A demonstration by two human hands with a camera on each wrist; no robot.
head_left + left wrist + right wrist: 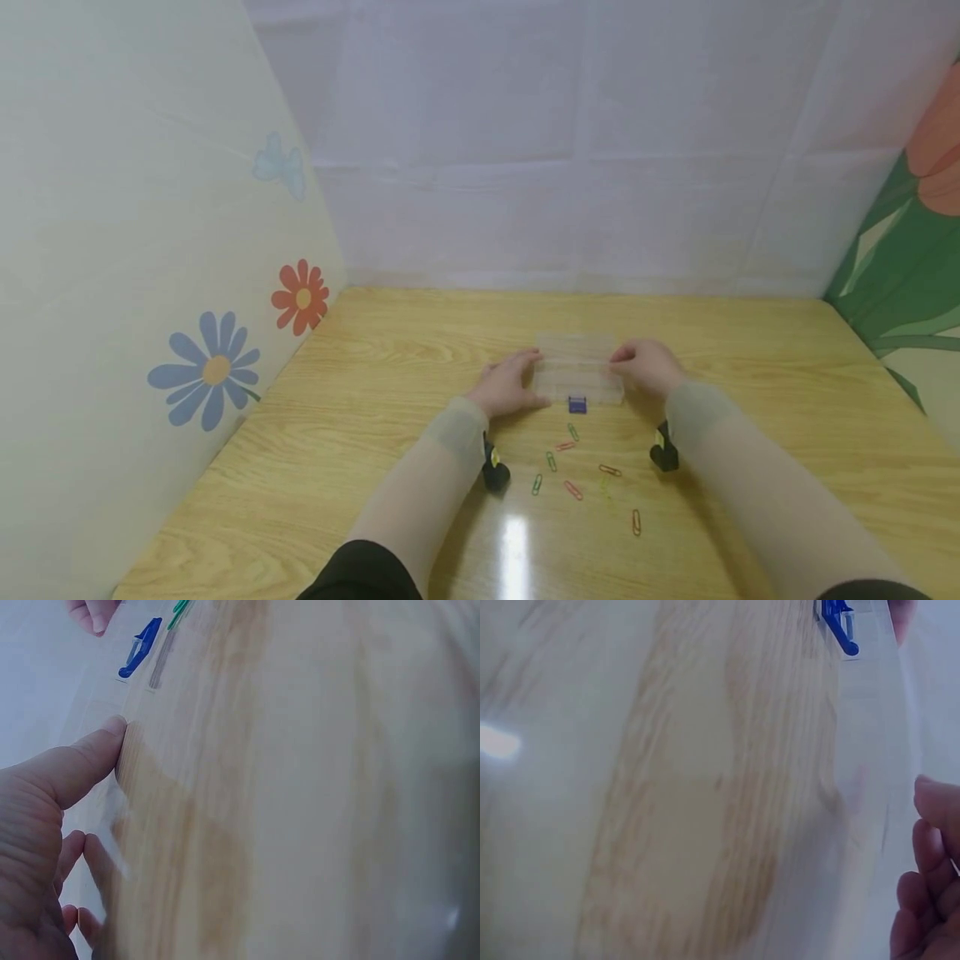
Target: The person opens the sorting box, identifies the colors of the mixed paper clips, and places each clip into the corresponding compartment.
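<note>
Left hand (507,387): grip holds the clear plastic compartment box (577,367) at its left end.
Right hand (647,367): grip holds its right end.
Blue latch (577,405): between grips.

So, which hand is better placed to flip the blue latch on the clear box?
Probably the left hand: its thumb lies nearer the blue latch on the box.

flower stickers (217,369) on the left wall — wooden table (787,400).
</note>
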